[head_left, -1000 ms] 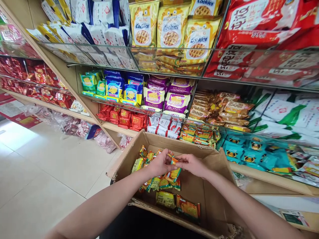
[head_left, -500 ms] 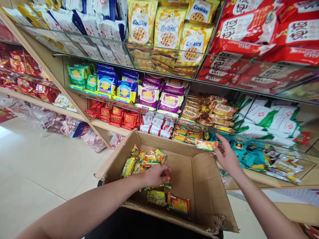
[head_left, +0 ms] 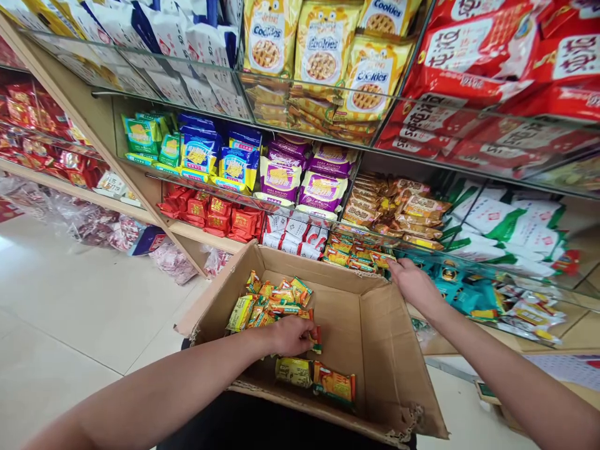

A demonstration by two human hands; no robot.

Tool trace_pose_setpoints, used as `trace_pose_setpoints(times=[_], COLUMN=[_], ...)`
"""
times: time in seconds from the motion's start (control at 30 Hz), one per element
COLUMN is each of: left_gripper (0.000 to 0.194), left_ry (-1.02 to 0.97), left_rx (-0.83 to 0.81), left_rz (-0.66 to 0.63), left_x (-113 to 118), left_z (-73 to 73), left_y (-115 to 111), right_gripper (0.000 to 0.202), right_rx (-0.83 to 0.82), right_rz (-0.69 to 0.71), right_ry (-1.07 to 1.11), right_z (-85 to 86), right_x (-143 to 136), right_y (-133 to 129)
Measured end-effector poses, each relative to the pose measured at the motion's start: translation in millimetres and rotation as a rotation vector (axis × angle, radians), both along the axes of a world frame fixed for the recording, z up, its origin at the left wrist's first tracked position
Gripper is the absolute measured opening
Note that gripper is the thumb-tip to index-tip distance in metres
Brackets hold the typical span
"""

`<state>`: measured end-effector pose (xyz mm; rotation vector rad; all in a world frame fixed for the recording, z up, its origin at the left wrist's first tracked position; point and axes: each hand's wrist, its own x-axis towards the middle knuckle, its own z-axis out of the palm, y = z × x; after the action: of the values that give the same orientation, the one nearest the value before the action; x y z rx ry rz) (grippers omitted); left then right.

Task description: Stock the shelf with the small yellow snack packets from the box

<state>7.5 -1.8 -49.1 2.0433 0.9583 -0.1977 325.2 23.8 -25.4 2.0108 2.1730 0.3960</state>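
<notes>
Left fingers (head_left: 307, 326) partly hidden.

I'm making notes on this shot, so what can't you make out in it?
All in the head view:
- Left hand: fingertips hidden by its own knuckles; it also covers some box packets.
- Right hand: its fingers hide how firmly they touch the shelf packet, whose print is too small.
- Cookie packets: uppermost cut off by the top edge.

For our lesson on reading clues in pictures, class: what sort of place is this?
Probably a snack shop: shelves are crowded with wrapped goods grouped by kind, such as yellow cookie packets and purple biscuit packets, and a cardboard box holds more small packets.
</notes>
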Motion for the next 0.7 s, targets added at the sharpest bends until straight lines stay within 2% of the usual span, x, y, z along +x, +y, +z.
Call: trace_pose_setpoints(times=[0.17, 0.37, 0.5, 0.7], left_gripper=[0.025, 0.023, 0.023, 0.024], left_ry=[0.030, 0.035, 0.017, 0.080], left_rx=[0.041, 0.030, 0.037, 0.010], left_rz=[-0.050, -0.078, -0.073, -0.098], left_x=[-2.7, -6.7, -6.5, -5.5], left_z=[-0.1, -1.0, -1.9, 3.3], left_y=[1.6, 3.5, 3.6, 4.7], right_gripper=[0.026, 0.026, 0.027, 0.030], right_rx=[-0.060, -0.091, -0.076, -0.079], right_rz=[-0.111, -0.220, -0.301, -0.405], right_ry=[-0.107, -0.037, 0.016, 0.100], right_z=[13.7, 24.5, 22.3, 10.5], right_x=[-16.6, -38.4, -49.0, -55.4], right_y=[8.1, 16.4, 33.1, 55.6])
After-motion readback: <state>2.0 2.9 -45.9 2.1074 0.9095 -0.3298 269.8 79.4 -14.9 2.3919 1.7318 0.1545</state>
